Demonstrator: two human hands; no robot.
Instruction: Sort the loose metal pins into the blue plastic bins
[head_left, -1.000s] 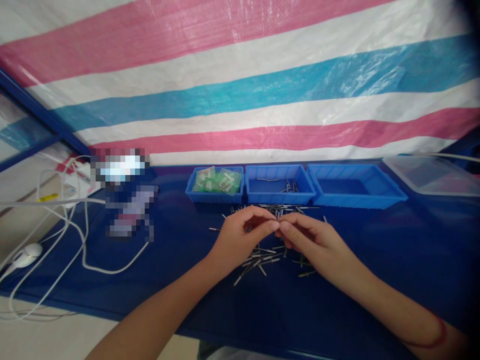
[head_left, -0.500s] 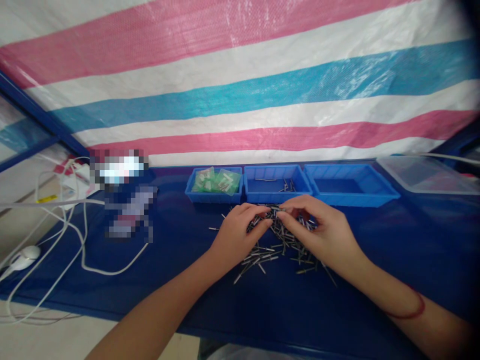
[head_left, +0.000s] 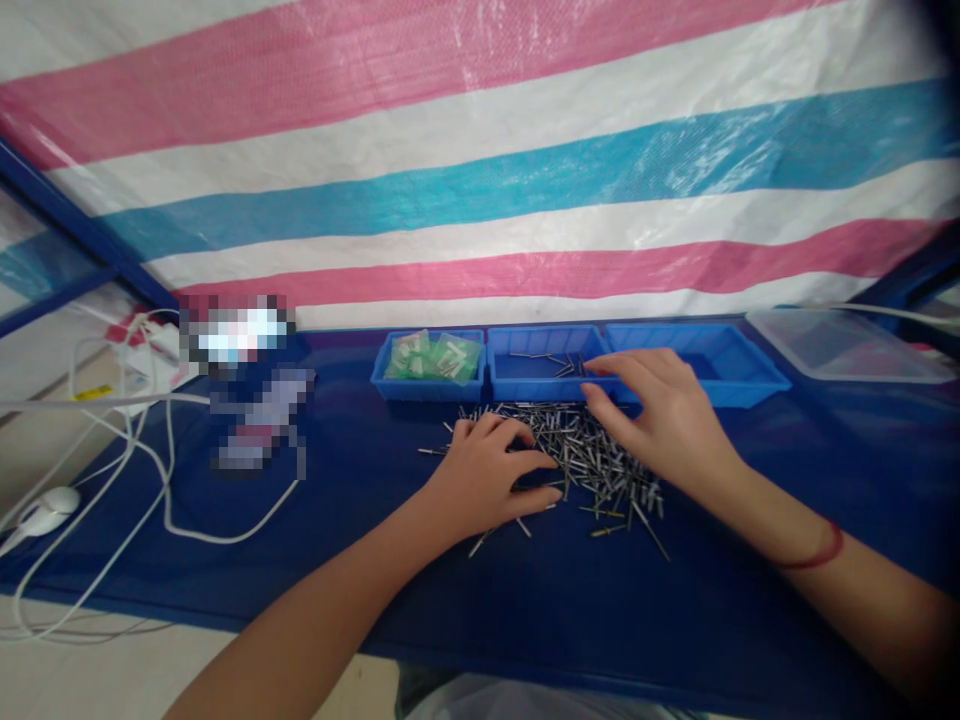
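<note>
The pile of rivets (head_left: 592,445) lies on the blue table (head_left: 480,625), and the two hands, which met fingertip to fingertip above it a second ago, are now well apart. The right hand (head_left: 649,415) has left its place over the pile and reached beyond it, its forefinger and thumb at the near right corner of the middle bin (head_left: 544,389), just behind the pile. The tips of that finger and thumb stand apart, with a gap between them and no rivet to be made out there. The left hand (head_left: 487,470) has dropped to the left side of the pile, fingers spread and thumb well away from the forefinger; whether anything sits beneath its palm cannot be told. It now covers most of the strays at the pile's near left edge that showed half a second ago, while the pile's right side has come into plain view. A few rivets lie in the middle bin. Behind the pile to the left, the left bin (head_left: 431,391) holds the same green bags (head_left: 456,362) as before; the right bin (head_left: 739,394) stands behind it to the right.
</note>
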